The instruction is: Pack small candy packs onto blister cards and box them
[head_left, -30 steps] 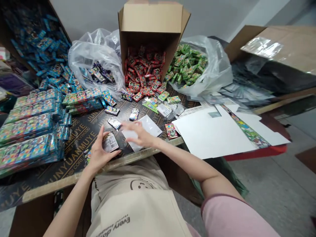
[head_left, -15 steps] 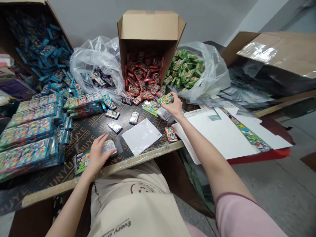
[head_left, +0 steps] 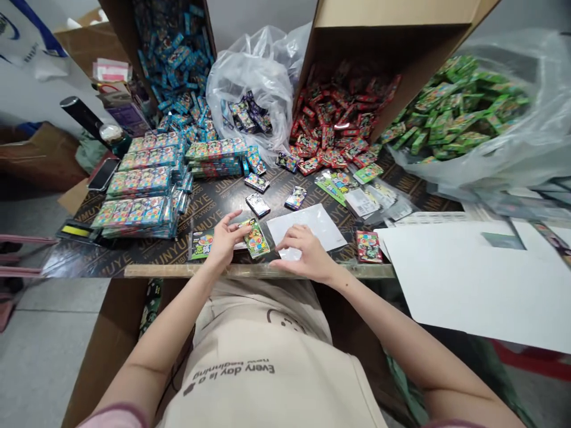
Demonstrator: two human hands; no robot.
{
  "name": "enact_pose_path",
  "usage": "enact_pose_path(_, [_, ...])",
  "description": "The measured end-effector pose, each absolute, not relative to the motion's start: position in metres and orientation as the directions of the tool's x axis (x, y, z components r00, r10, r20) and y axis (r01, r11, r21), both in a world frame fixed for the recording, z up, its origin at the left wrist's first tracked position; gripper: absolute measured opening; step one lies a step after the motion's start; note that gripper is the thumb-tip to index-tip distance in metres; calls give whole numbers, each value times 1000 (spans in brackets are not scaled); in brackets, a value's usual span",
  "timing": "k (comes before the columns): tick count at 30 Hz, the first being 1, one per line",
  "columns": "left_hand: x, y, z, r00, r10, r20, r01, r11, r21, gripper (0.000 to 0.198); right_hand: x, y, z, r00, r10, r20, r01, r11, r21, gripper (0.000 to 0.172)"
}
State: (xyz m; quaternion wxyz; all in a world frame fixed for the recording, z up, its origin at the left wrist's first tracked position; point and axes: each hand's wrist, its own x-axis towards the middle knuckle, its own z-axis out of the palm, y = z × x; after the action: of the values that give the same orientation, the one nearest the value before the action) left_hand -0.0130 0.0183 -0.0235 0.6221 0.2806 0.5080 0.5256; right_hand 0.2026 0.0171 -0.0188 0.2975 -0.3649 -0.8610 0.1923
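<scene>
My left hand (head_left: 226, 241) holds a small green printed box (head_left: 256, 239) near the table's front edge, with the thumb on its face. Clear plastic shows around the box, but its outline is hard to make out. My right hand (head_left: 304, 252) is just right of the box, over the near part of a white sheet (head_left: 321, 223). Its fingers are curled, with the thumb apart from them and nothing visible between. Partly behind my left hand lies a green printed card packet (head_left: 200, 244). A red box (head_left: 369, 246) lies right of the sheet.
Stacks of clear-wrapped box sets (head_left: 138, 178) stand at left. Behind are blue boxes (head_left: 178, 59), a plastic bag of purple boxes (head_left: 250, 113), a carton of red boxes (head_left: 328, 137) and a bag of green boxes (head_left: 464, 113). White cardboard (head_left: 468, 279) overhangs the edge at right.
My right hand has come back from the clear packets toward my left hand. The green box it held is now in my left hand. The view has turned left.
</scene>
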Motion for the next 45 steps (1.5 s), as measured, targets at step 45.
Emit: enact_pose_path(45, [-81, 47, -93, 270, 927, 262, 828, -362, 428, 95, 323, -7, -46, 318, 939, 132, 948, -312, -63, 55])
